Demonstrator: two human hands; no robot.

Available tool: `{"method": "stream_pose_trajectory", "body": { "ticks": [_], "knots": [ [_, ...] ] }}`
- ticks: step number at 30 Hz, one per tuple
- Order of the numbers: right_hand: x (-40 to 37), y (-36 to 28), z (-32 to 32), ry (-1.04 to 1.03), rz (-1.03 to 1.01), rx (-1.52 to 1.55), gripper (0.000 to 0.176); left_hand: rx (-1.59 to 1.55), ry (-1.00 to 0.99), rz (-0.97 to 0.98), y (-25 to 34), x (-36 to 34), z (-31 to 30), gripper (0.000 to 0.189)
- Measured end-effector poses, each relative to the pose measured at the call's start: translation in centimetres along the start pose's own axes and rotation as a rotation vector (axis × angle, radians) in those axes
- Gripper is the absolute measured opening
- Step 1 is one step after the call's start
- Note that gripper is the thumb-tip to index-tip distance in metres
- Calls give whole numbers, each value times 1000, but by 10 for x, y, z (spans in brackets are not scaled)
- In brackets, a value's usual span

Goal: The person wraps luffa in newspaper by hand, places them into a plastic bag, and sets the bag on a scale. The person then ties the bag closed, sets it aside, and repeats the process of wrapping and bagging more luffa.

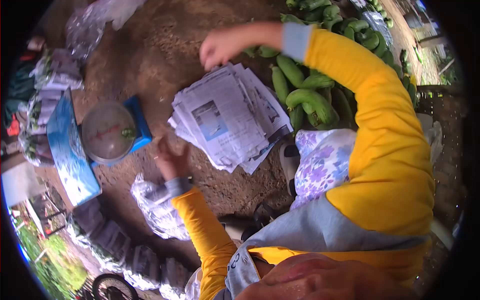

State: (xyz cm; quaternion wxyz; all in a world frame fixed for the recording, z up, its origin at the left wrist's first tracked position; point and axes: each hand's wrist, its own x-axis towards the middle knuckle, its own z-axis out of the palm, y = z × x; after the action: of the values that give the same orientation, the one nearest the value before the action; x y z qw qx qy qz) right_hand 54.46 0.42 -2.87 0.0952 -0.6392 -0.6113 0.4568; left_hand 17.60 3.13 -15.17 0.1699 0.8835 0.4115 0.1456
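A stack of newspaper sheets lies fanned out on the dirt floor, printed with text and a photo. My right hand is at the stack's far edge, fingers curled together and a little blurred. Whatever is between those fingertips is hidden. My left hand hovers left of the stack, fingers spread and holding nothing. Long green gourds are heaped right of the newspaper, under and beyond my right forearm. Left of my left hand stands a blue scale with a round, dull pan; a small green piece is on the pan.
A shiny blue panel stands beside the scale. Packed plastic bags line the left side, and clear plastic sheeting lies at the far left. A crumpled plastic bag rests by my left forearm. A wheel shows at the bottom.
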Motion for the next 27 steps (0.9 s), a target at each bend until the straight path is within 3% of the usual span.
{"method": "stream_pose_trajectory", "body": {
  "ticks": [1,3,4,6,7,10,13,14,17,18,21,25,27],
  "knots": [
    [-12,68,-33,194,67,273,34,-104,-68,74,25,6,21,71],
    [-115,93,-81,731,393,418,41,-82,-257,169,65,6,56,75],
    [-144,122,-84,1078,441,687,29,29,-296,196,82,1,71,81],
    [-197,212,-89,1448,377,1009,17,131,-478,75,114,-5,83,90],
    [-224,247,-83,1438,318,1105,17,173,-536,29,120,-9,90,93],
    [-255,347,-68,1515,400,1257,31,200,-537,57,120,-13,101,96],
    [-235,345,-61,1626,723,1132,51,239,-550,51,125,-11,104,96],
    [-235,349,-58,1511,687,1141,66,255,-557,42,129,-11,104,96],
    [-218,348,-64,1486,767,1036,69,253,-558,26,131,-11,104,96],
    [-206,358,-65,1595,898,964,69,233,-549,26,131,-13,103,96],
    [-200,382,-72,1547,647,786,63,194,-535,41,128,-14,101,98],
    [-221,461,-41,1636,563,1214,43,187,-540,51,127,-15,102,102],
    [-228,466,-32,1663,509,1430,34,195,-545,50,126,-15,103,103]
  ]
}}
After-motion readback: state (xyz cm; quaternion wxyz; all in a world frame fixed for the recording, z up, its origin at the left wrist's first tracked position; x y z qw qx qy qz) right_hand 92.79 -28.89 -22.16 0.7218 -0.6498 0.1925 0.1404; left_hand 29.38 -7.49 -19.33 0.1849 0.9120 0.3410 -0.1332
